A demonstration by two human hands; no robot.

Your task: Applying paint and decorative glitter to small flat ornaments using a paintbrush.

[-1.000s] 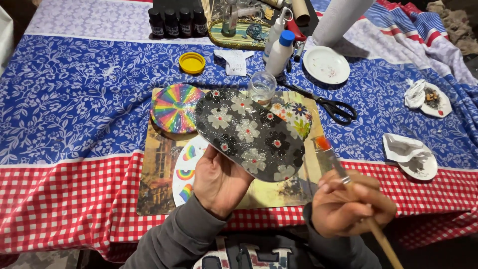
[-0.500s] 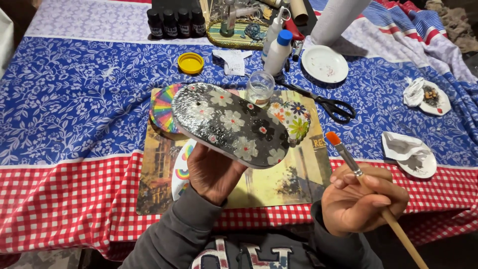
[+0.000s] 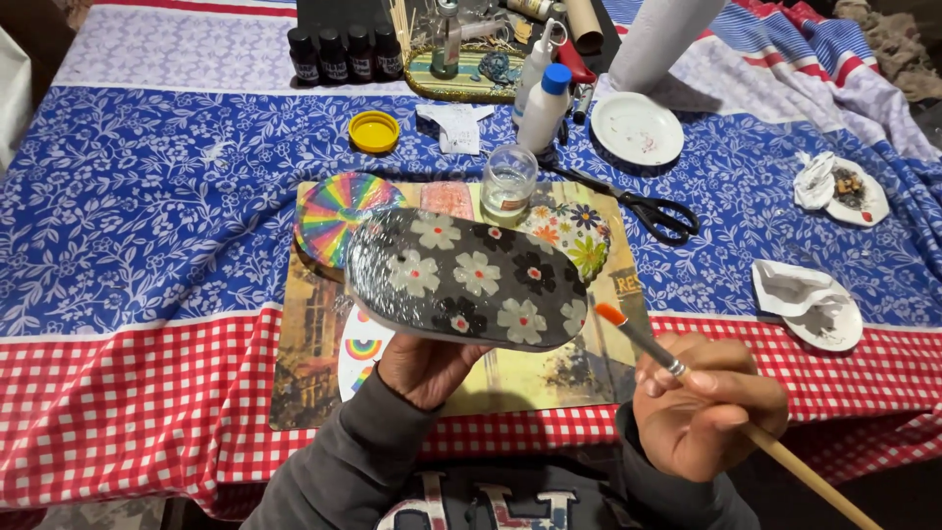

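My left hand (image 3: 427, 365) holds up a dark oval board (image 3: 467, 280) covered with white and grey flowers, gripping it from below near its lower edge. The board hovers flat above a brown picture mat (image 3: 530, 378). My right hand (image 3: 706, 407) is closed on a wooden paintbrush (image 3: 655, 351) with an orange bristle tip, which points up and left and stops just short of the board's right end. A small glass jar (image 3: 508, 183) stands on the mat just behind the board.
A rainbow disc (image 3: 334, 211), a flowered oval piece (image 3: 574, 236), black scissors (image 3: 643, 206), a white glue bottle (image 3: 545, 106), a yellow lid (image 3: 374, 131), white plates (image 3: 638, 128) and crumpled tissues (image 3: 800, 294) lie on the blue-flowered and red-checked cloth. Several dark bottles (image 3: 343, 54) stand at the back.
My left hand has turned the flowered board flatter and more level, shifting it left. My right hand has pulled the brush off the board's right edge and lifted it clear.
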